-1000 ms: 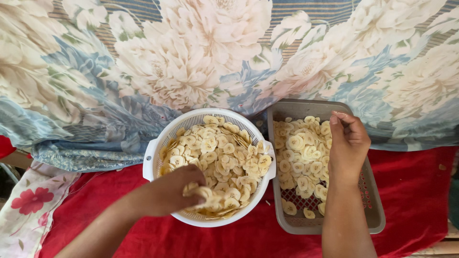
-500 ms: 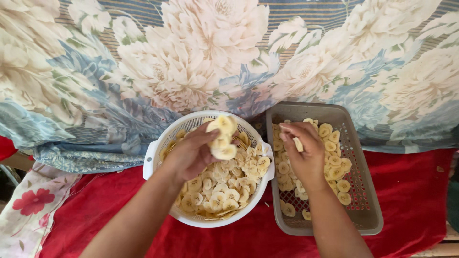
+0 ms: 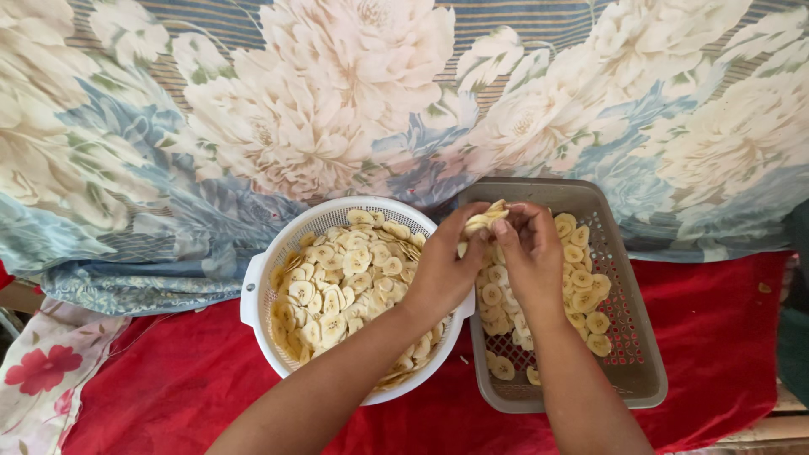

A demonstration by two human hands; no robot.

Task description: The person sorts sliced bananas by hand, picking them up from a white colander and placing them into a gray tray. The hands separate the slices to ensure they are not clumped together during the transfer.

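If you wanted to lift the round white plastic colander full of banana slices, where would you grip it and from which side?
Probably by the flat tab handle on the left rim of the round white plastic colander, approached from the left. It juts clear of the slices and nothing blocks it. The opposite rim is covered by the left hand, so a matching handle there cannot be confirmed.

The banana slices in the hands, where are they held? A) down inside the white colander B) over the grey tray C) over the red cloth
B: both hands pinch the banana slices above the grey tray, beside the white colander.
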